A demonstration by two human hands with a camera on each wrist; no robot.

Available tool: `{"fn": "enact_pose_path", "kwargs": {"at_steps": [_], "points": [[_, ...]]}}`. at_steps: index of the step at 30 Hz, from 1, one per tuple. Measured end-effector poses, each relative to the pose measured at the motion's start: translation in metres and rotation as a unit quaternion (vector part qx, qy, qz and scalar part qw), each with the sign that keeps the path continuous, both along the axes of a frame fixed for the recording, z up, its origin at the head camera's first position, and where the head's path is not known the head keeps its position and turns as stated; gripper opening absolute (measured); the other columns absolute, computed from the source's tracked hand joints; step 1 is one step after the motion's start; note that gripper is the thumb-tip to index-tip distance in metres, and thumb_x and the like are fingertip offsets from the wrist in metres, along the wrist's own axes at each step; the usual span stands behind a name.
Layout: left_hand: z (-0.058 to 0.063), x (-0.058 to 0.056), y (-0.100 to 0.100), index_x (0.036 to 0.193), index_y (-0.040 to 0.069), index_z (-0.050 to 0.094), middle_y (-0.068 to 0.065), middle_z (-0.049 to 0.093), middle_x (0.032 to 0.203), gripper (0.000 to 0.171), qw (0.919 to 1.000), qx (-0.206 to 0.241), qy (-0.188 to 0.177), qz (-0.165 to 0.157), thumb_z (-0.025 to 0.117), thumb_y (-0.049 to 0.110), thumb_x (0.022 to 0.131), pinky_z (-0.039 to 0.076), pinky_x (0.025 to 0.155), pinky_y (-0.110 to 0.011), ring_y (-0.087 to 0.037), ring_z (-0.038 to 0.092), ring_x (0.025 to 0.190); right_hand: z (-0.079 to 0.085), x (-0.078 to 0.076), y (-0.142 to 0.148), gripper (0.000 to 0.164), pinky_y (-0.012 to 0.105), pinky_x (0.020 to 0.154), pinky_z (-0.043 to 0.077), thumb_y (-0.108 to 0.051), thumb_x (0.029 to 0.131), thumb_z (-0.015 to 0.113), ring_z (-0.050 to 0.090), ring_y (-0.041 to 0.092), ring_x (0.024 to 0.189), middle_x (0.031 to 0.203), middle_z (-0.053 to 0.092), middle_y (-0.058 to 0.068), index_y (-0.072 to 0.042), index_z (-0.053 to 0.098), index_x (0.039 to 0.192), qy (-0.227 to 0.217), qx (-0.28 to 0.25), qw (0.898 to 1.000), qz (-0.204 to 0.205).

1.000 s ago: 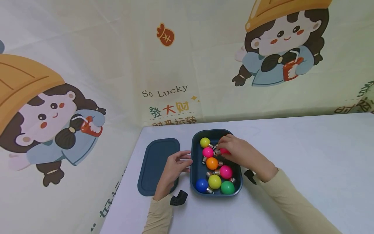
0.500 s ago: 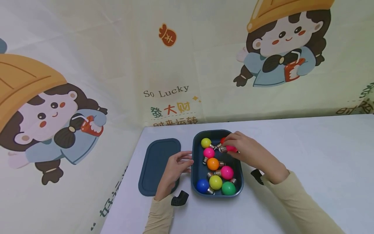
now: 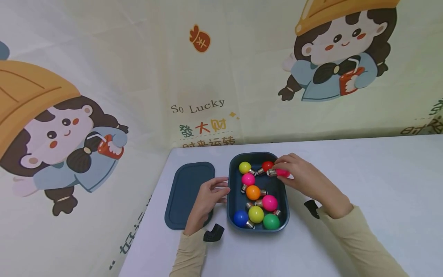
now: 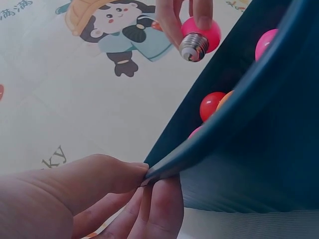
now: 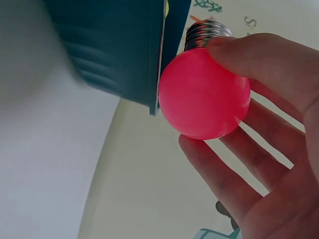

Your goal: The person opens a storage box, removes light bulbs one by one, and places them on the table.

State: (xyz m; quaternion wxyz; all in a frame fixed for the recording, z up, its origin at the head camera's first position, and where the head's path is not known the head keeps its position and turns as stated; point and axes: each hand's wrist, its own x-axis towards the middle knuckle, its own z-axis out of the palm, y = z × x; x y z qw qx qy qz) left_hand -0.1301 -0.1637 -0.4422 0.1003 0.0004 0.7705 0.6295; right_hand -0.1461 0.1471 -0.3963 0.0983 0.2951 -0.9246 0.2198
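Observation:
In the head view, a dark blue rectangular box (image 3: 236, 202) holds several coloured light bulbs with metal screw bases. My left hand (image 3: 207, 196) is at its left side; in the left wrist view the thumb and fingers pinch the box's rim. Over the box's right edge, my right hand (image 3: 306, 177) holds a pink light bulb (image 5: 204, 94), its screw base pointing left in the head view. Thumb and fingertips lie around the pink globe in the right wrist view. A red bulb (image 3: 267, 166) lies in the box just behind it.
Left of the box lies a flat dark blue lid (image 3: 185, 192), partly under my left hand. Inside the box are also an orange bulb (image 3: 253, 192), a blue bulb (image 3: 240, 218) and a green bulb (image 3: 271, 221). A printed cloth (image 3: 256, 77) hangs behind the white table (image 3: 380, 184).
My right hand has lifted the pink bulb from among the others and drawn it right, to the box's edge. The red bulb behind has come into view. My left hand stays at the rim.

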Motion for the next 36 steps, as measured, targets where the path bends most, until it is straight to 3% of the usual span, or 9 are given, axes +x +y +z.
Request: {"fn": "enact_pose_path", "kwargs": {"at_steps": [13, 22, 30, 36], "points": [[0.001, -0.002, 0.002, 0.133, 0.005, 0.061, -0.018, 0.065, 0.118, 0.041, 1.0, 0.001, -0.007, 0.004, 0.069, 0.011, 0.093, 0.061, 0.072, -0.03, -0.016, 0.067, 0.084, -0.003, -0.004, 0.017, 0.03, 0.045, 0.082, 0.059, -0.003, 0.079, 0.081, 0.058, 0.03, 0.108, 0.111, 0.067, 0.011, -0.008, 0.074, 0.107, 0.008, -0.011, 1.0, -0.019], [0.026, 0.011, 0.008, 0.13, -0.003, 0.06, -0.022, 0.064, 0.115, 0.039, 0.9999, 0.006, 0.007, -0.005, 0.066, 0.006, 0.094, 0.061, 0.072, -0.031, -0.017, 0.067, 0.084, -0.007, -0.009, 0.026, 0.027, 0.045, 0.082, 0.059, -0.002, 0.08, 0.08, 0.057, 0.029, 0.106, 0.109, 0.067, 0.011, -0.007, 0.074, 0.106, 0.021, -0.023, 0.999, -0.017], [0.003, -0.001, 0.001, 0.132, 0.001, 0.06, -0.022, 0.064, 0.118, 0.041, 0.9999, 0.008, -0.008, 0.0, 0.069, 0.008, 0.093, 0.061, 0.072, -0.031, -0.015, 0.067, 0.083, -0.012, -0.015, 0.033, 0.025, 0.047, 0.083, 0.058, -0.003, 0.081, 0.079, 0.057, 0.031, 0.107, 0.109, 0.067, 0.013, -0.006, 0.073, 0.105, 0.008, -0.026, 0.999, -0.027], [-0.002, -0.001, 0.0, 0.133, 0.005, 0.06, -0.019, 0.065, 0.119, 0.043, 1.0, 0.007, -0.002, 0.004, 0.07, 0.014, 0.093, 0.061, 0.072, -0.03, -0.015, 0.067, 0.083, -0.016, -0.02, 0.038, 0.025, 0.05, 0.084, 0.057, -0.003, 0.081, 0.079, 0.058, 0.034, 0.107, 0.109, 0.067, 0.015, -0.004, 0.073, 0.105, -0.003, -0.031, 0.999, -0.04]]}}
